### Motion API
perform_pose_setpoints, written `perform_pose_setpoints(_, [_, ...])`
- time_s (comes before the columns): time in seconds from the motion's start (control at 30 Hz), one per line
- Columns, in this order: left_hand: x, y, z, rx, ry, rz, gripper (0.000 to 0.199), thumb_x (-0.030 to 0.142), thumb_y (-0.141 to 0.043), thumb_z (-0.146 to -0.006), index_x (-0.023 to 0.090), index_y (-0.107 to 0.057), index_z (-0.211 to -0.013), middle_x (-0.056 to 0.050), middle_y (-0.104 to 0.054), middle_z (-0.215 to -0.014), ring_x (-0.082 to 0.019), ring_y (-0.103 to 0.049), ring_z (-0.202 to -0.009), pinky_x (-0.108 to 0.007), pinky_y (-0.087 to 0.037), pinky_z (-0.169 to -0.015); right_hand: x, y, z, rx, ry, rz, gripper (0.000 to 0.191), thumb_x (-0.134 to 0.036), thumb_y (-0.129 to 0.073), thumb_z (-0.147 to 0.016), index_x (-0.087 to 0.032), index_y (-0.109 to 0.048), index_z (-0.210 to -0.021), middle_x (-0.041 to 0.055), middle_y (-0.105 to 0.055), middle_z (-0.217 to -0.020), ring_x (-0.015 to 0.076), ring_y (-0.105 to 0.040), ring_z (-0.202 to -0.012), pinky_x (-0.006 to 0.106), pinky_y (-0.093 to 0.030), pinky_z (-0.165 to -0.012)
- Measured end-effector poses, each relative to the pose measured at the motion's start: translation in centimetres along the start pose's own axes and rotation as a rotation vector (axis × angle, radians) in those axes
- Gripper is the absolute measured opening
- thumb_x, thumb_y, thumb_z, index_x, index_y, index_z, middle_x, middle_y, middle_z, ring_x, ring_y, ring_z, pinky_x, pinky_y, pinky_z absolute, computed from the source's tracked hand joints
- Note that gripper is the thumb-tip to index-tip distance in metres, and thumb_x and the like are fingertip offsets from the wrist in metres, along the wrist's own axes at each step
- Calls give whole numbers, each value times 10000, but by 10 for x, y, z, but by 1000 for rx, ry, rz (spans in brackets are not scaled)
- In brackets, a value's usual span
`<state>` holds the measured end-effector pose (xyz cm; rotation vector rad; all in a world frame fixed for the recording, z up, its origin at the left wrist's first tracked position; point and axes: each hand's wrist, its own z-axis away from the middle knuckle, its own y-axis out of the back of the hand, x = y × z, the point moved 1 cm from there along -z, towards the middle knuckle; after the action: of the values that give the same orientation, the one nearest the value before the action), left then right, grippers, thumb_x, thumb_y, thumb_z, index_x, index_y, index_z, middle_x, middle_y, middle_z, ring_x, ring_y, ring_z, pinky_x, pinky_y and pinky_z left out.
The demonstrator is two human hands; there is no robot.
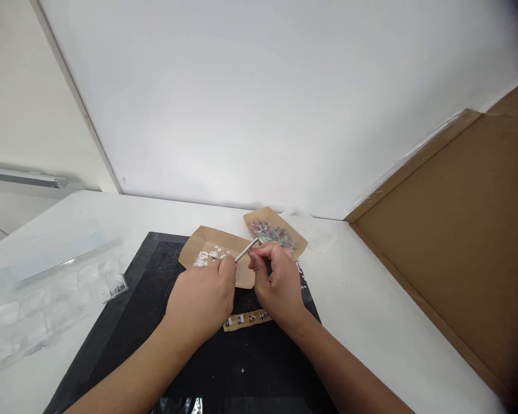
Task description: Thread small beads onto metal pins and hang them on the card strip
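Observation:
My left hand [205, 293] is closed round a thin silver-grey metal tool [246, 250], whose end slants up to the right. Whether it is a pair of tweezers or a plain rod, I cannot tell. Close to that end, my right hand [280, 282] is pinched, thumb against forefinger; anything between them is too small to make out. Beneath both hands a tan strip [246, 320] with a row of small shiny pieces lies on a black mat [224, 368]. Behind them, a brown paper tray [211, 234] holds small white pieces [209, 256].
Another paper tray [300, 244] behind my right hand holds small clear packets [271, 233]. A clear compartment box [56, 299] lies open on the white table [371, 310] at left. White flakes lie beside my right wrist. A cardboard panel [457, 230] stands at right.

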<state>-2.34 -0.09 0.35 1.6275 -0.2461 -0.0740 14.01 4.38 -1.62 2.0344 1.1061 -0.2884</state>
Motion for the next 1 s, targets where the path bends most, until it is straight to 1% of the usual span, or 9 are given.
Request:
perform_pose_setpoints(0.2, [-1,-4,-2,50,26,2,253,284,-320,-1060,201,-558,-1031,-106,-739,-890,-277,-723,-717,-309,-377,-567,1,10,0,-37,-36,-62,136,-251,-574,-1040,-250,-554,-906,-20,-717,-772,197,-675,-733,392,-461,-801])
perform_pose_setpoints(0.3, [-2,-6,-3,62,28,17,280,300,-298,-1072,204,-558,-1033,-104,-742,-892,-292,-729,-717,-312,-386,-558,2,13,-1,-46,-52,-73,141,-264,-591,-1039,-251,-564,-902,-25,-724,-772,194,-679,-726,391,-463,-801])
perform_pose_setpoints(0.5, [3,-7,-2,16,-24,-8,248,250,-316,-1044,203,-556,-997,-103,-735,-877,-319,-730,-691,-325,-420,-546,3,5,0,2,7,13,127,-220,-583,-1040,-244,-538,-924,-28,-734,-791,195,-704,-760,400,-424,-852])
perform_pose_setpoints(0.57, [3,-6,-1,3,-23,-22,239,228,-319,-1033,198,-553,-1001,-104,-732,-858,-322,-735,-689,-325,-427,-545,2,1,1,5,31,51,135,-196,-572,-1037,-239,-522,-919,-27,-732,-786,190,-702,-751,391,-407,-835])
perform_pose_setpoints(0.7, [2,-2,-1,-27,-14,-33,212,208,-337,-1014,194,-548,-1025,-97,-729,-846,-323,-744,-707,-326,-448,-549,0,-1,0,-35,112,108,152,-191,-551,-1032,-232,-512,-891,-11,-736,-782,177,-666,-684,382,-371,-779])
perform_pose_setpoints(0.73, [3,-1,-1,-24,-11,-38,209,208,-340,-1012,196,-548,-1026,-93,-728,-846,-322,-744,-707,-329,-455,-551,0,0,-1,-26,118,122,152,-199,-546,-1035,-231,-514,-890,-5,-739,-788,179,-662,-680,384,-363,-777])
perform_pose_setpoints(0.83, [4,2,-1,-9,2,-56,215,202,-333,-1010,202,-548,-1005,-82,-723,-827,-322,-740,-691,-341,-479,-553,1,3,-3,23,77,145,151,-198,-553,-1033,-229,-508,-892,-9,-733,-795,187,-676,-719,383,-349,-798])
perform_pose_setpoints(0.93, [5,2,-2,-28,-1,-63,213,187,-341,-998,201,-553,-1006,-79,-721,-811,-335,-741,-687,-356,-496,-548,-1,0,-2,-58,134,144,185,-215,-550,-1039,-228,-487,-865,-5,-723,-788,180,-652,-675,374,-343,-769])
perform_pose_setpoints(1.0, [4,2,-2,-34,3,-66,211,189,-348,-996,197,-557,-1024,-85,-727,-825,-334,-744,-694,-360,-507,-558,-2,-2,0,-55,130,141,180,-218,-547,-1044,-227,-492,-873,-2,-730,-798,182,-666,-695,371,-340,-774])
